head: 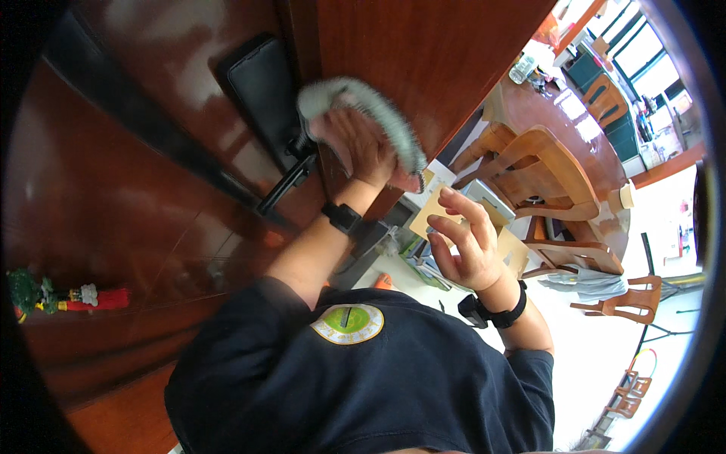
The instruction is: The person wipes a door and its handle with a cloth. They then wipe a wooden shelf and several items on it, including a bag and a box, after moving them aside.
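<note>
My left hand (pixel 360 139) is spread over a pink and pale-green cloth (pixel 377 99) and holds it against the brown wooden door panel (pixel 408 45). The hand and cloth are blurred. Just left of them, the door carries a black door lock (pixel 258 91) with a black lever handle (pixel 286 181). My right hand (pixel 468 244) is raised in the air, its fingers apart and slightly curled, with nothing in it. Both wrists wear black bands.
Cardboard boxes (pixel 513 252) and folders (pixel 428 267) stand on the floor behind my right hand. Wooden chairs (pixel 544 170) surround a round table (pixel 524 105) at the right. A red tasselled ornament (pixel 108 299) hangs on the glossy wood at the left.
</note>
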Demonstrator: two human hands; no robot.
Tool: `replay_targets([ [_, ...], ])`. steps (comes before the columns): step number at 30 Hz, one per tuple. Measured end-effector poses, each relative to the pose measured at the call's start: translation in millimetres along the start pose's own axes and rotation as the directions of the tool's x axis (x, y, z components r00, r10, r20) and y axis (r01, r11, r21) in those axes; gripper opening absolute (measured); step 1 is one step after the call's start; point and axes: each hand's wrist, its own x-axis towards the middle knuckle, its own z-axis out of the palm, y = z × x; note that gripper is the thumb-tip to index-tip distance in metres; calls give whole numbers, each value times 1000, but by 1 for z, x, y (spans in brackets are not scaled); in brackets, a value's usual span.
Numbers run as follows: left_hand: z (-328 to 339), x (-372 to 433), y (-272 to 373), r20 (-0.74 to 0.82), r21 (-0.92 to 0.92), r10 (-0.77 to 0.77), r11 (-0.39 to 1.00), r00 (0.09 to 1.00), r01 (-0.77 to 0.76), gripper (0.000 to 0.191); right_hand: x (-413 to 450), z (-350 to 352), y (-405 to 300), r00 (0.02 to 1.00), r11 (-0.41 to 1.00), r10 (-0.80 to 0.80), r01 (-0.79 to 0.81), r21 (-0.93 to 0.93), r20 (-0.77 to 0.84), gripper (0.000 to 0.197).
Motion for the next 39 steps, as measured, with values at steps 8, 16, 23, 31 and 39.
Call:
replay_targets([
  [8,38,-90,-26,268,-423,-761,458,591,782,90,-31,13,19,945,973,225,-231,-1,239,33],
  [16,14,-68,30,776,-592,-572,-513,266,622,75,-39,17,26,956,993,68,-92,71,285,36],
  [23,-34,-20,69,869,-493,-387,-616,310,614,63,-23,0,29,962,953,-269,261,155,36,33],
  [31,-60,21,107,876,-482,-346,-590,336,648,51,-12,42,15,698,839,48,-416,350,714,22],
  [39,-94,42,155,804,-516,-509,-338,308,787,42,-23,35,10,886,677,346,-464,571,309,9],
])
